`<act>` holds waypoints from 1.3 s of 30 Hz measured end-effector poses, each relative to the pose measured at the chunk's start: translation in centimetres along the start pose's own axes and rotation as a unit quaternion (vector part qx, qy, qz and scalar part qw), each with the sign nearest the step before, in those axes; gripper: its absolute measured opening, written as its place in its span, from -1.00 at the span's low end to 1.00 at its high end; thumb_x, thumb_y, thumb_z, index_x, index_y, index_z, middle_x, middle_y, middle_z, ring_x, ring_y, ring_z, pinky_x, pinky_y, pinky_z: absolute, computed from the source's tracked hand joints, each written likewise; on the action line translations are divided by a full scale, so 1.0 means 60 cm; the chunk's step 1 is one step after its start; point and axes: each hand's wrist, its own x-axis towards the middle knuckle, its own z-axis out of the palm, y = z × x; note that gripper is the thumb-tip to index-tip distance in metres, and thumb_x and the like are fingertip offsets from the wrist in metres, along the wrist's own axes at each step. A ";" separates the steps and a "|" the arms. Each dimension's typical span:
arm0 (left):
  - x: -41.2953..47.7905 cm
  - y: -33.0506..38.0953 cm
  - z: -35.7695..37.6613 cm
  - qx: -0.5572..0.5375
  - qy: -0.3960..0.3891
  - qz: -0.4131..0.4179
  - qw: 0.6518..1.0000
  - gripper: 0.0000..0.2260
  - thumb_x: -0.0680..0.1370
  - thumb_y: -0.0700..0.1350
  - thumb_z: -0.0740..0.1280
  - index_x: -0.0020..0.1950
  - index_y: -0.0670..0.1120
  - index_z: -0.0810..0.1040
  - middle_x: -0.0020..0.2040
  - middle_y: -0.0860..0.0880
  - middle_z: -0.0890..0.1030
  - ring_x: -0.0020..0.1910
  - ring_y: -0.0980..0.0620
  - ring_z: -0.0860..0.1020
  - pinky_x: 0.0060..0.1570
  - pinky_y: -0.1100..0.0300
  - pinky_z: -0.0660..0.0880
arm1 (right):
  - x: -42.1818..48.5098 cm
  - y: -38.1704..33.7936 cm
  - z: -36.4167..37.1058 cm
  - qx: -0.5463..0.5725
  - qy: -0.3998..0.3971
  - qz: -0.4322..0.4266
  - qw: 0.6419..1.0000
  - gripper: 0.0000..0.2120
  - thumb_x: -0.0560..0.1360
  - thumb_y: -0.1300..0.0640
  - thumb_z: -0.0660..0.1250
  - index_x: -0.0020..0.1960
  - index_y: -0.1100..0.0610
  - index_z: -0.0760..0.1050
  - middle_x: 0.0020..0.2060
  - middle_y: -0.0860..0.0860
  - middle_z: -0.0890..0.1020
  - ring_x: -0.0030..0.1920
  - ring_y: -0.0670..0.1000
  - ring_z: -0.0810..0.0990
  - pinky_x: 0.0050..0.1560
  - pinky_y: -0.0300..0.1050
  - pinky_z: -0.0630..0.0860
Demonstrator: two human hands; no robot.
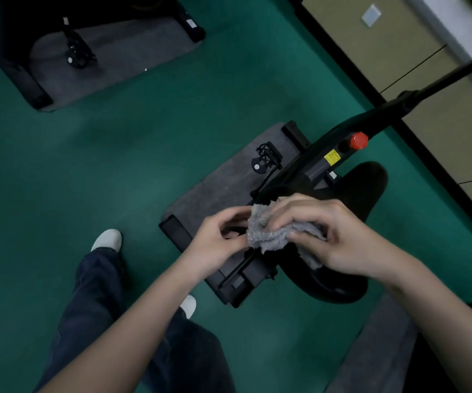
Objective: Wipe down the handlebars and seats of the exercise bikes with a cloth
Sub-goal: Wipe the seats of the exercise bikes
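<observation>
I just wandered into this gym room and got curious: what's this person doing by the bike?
A person is standing over a black exercise bike that sits on a grey mat. Their right hand grips a bunched grey cloth, and the left hand pinches its edge, both over the bike's black seat. Whether the cloth touches the seat is hidden. A second bike stands further off.

Grey fluffy cloth (271, 232), bunched up, right over the black seat (369, 182) of the near exercise bike (322, 157). The second bike (87, 29) stands well apart, top left.
</observation>
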 end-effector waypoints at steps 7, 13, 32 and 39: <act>-0.011 0.020 0.001 0.058 0.013 -0.003 0.998 -0.60 0.35 -0.07 0.50 0.15 0.14 0.53 0.10 0.05 0.63 0.13 0.15 0.57 0.24 0.08 0.48 | -0.109 -0.005 0.040 0.093 0.119 0.030 0.988 -0.86 0.49 0.31 0.30 -0.01 0.23 0.61 0.00 0.06 0.64 0.18 0.03 0.56 0.20 -0.07 0.46; -0.012 0.038 -0.010 0.204 -0.023 0.023 0.978 -0.50 0.37 0.09 0.48 0.19 0.43 0.35 0.17 0.24 0.50 0.16 0.33 0.46 0.22 0.20 0.42 | -0.182 -0.008 0.079 0.170 0.415 0.207 0.870 -0.76 0.51 0.39 0.29 -0.02 0.08 0.58 -0.04 -0.06 0.66 0.04 -0.13 0.60 0.07 -0.31 0.45; 0.007 0.177 -0.035 0.481 -0.207 0.157 0.837 -0.45 0.50 0.03 0.38 0.46 0.00 0.30 0.35 0.14 0.32 0.37 0.14 0.30 0.36 0.20 0.21 | -0.195 -0.148 0.220 0.280 0.684 0.359 0.570 -0.70 0.55 0.31 0.26 -0.07 -0.10 0.55 -0.27 -0.28 0.63 -0.26 -0.27 0.55 -0.22 -0.38 0.44; 0.008 0.231 0.030 0.562 -0.301 0.257 0.726 -0.46 0.52 0.04 0.34 0.46 -0.06 0.31 0.37 0.00 0.37 0.35 -0.01 0.34 0.37 -0.04 0.28 | -0.208 -0.195 0.252 0.316 0.741 0.358 0.472 -0.74 0.56 0.32 0.24 -0.07 -0.02 0.56 -0.26 -0.14 0.62 -0.27 -0.21 0.55 -0.22 -0.36 0.46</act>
